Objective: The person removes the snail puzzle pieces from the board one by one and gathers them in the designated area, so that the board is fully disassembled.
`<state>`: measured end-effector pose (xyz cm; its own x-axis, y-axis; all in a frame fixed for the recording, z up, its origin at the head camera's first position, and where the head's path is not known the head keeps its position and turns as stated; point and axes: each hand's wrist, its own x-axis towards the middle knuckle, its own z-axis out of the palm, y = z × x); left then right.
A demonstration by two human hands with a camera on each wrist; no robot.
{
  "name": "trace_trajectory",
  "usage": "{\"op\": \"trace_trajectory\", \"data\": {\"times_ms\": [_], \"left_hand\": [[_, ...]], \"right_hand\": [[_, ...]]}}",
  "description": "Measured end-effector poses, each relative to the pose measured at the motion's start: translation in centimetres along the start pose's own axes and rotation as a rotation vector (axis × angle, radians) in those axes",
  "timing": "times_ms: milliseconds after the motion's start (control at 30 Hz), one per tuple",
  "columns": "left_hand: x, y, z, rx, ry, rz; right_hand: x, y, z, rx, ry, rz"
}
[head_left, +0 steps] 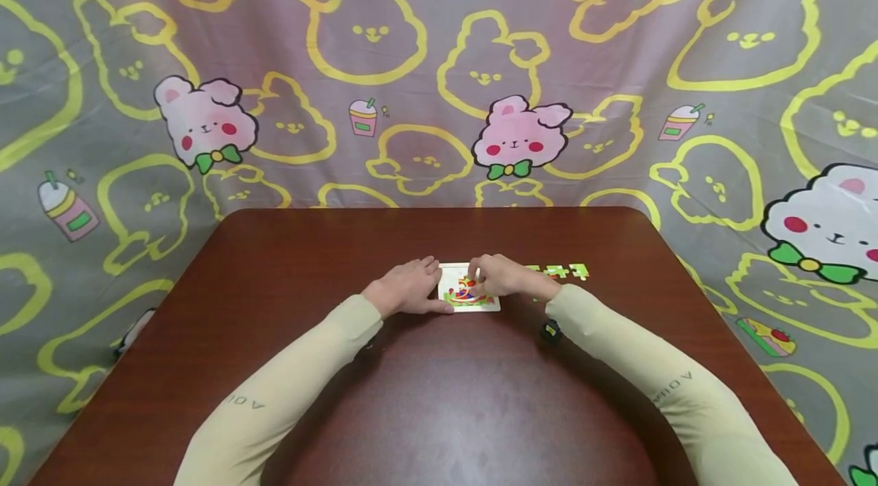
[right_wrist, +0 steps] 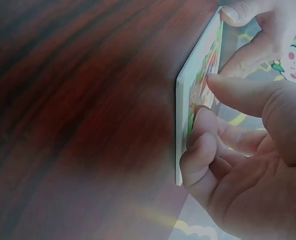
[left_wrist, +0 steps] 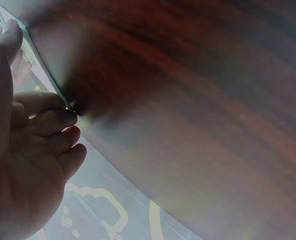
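Note:
A small white-framed jigsaw puzzle board (head_left: pixel 484 308) lies on the table, with colourful pieces in its lower part and a pale upper part. My left hand (head_left: pixel 409 286) holds its left side, the thumb at the near corner and the fingers toward the far one. In the left wrist view the fingertips (left_wrist: pixel 63 120) bend at the board's edge. Over the board's right side is my right hand (head_left: pixel 499 276). Its thumb and bent index finger touch the picture, tips slightly apart in the right wrist view; I cannot tell whether a piece is between them.
Loose green and white puzzle pieces (head_left: pixel 579 271) lie right of the board, some partly behind the right wrist. A small black device (head_left: pixel 551 330) shows beneath the right cuff. Behind the brown table (head_left: pixel 453 402) hangs a curtain (head_left: pixel 425 6) printed with cartoon animals.

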<state>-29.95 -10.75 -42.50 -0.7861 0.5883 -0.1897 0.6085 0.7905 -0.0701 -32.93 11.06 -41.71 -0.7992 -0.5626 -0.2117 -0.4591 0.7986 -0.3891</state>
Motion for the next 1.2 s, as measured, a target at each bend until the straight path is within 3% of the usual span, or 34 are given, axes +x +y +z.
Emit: {"op": "trace_trajectory", "data": {"times_ms": [967,1200], "left_hand": [[0.02,0.08,-0.41,-0.023,-0.035,-0.019],[-0.10,0.15,-0.40,-0.028,-0.003,-0.010]], "right_hand": [[0.06,-0.37,-0.19,0.052,-0.023,0.024],[-0.04,-0.63,-0.07,0.023,0.020,-0.059]]}}
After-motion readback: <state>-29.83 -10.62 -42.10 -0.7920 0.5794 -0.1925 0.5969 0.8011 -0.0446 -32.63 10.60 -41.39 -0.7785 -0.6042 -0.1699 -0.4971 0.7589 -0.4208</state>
